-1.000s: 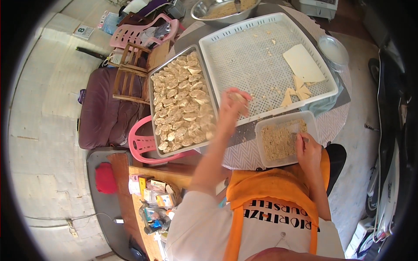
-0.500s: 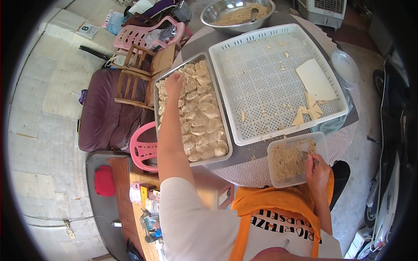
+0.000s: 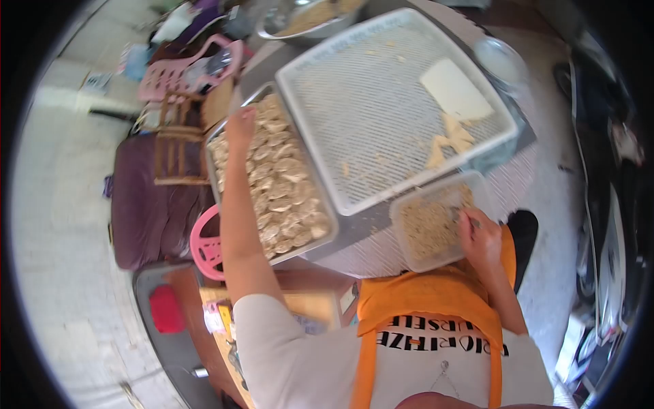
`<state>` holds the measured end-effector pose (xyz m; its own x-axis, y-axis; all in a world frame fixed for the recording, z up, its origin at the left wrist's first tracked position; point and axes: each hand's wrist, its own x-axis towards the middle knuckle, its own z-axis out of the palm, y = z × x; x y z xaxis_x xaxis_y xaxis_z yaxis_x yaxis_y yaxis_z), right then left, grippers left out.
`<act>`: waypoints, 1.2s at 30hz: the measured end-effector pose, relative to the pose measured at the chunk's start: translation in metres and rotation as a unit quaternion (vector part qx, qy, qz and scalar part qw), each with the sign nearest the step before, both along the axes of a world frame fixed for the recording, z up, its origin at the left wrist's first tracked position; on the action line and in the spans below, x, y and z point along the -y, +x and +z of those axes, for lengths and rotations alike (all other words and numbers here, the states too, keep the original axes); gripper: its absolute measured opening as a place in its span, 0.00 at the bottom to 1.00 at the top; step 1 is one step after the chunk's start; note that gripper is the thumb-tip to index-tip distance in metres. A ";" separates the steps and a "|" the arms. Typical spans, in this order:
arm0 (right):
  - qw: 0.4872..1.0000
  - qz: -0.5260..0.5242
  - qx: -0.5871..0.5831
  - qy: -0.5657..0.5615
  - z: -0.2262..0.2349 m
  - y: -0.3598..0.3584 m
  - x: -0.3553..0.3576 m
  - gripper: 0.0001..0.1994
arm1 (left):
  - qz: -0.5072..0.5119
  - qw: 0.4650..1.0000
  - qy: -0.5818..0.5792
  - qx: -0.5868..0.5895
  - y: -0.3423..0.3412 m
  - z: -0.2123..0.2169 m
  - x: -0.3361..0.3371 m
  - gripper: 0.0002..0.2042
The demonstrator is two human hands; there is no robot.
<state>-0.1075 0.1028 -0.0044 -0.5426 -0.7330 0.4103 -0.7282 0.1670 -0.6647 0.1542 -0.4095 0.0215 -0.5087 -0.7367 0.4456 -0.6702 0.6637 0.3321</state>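
Note:
My left hand (image 3: 240, 126) reaches to the far left end of a metal tray (image 3: 332, 232) packed with rows of folded dumplings (image 3: 279, 187). Its fingers are bent together over the tray; whatever they hold is hidden and blurred. My right hand (image 3: 481, 235) grips a spoon (image 3: 455, 213), mostly hidden by the fingers, at the right side of a clear plastic container (image 3: 482, 184). Brown crumbly filling (image 3: 429, 223) covers the container's bottom.
A white perforated basket (image 3: 347, 129) beyond the container holds a white flat board (image 3: 455, 90) and pale wrapper pieces (image 3: 453, 138). A steel bowl (image 3: 272, 32) of filling stands at the back. A pink chair (image 3: 206, 245) touches the tray's left side.
The whole view has shifted and tilted, so everything sits further left and higher. My left hand stays at the tray's far left end, and my right hand stays at the container.

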 end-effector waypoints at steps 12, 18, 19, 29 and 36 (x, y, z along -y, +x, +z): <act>1.000 -0.017 0.023 -0.014 -0.004 -0.009 -0.008 0.02 | -0.276 0.902 0.211 0.258 -0.232 -0.013 -0.246 0.07; 0.998 -0.010 -0.001 -0.065 -0.010 -0.006 -0.010 0.02 | -0.570 0.814 -0.036 0.108 -0.240 -0.040 -0.266 0.15; 0.998 -0.005 0.008 -0.059 -0.006 -0.004 -0.010 0.02 | -0.564 0.816 -0.046 0.117 -0.235 -0.046 -0.266 0.14; 0.999 -0.006 0.030 -0.042 0.005 -0.003 -0.009 0.05 | -0.424 0.880 0.025 0.213 -0.198 -0.052 -0.250 0.13; 0.980 0.011 0.177 -0.086 0.002 -0.005 -0.015 0.08 | -0.190 0.838 0.461 -0.223 -0.155 -0.005 -0.277 0.12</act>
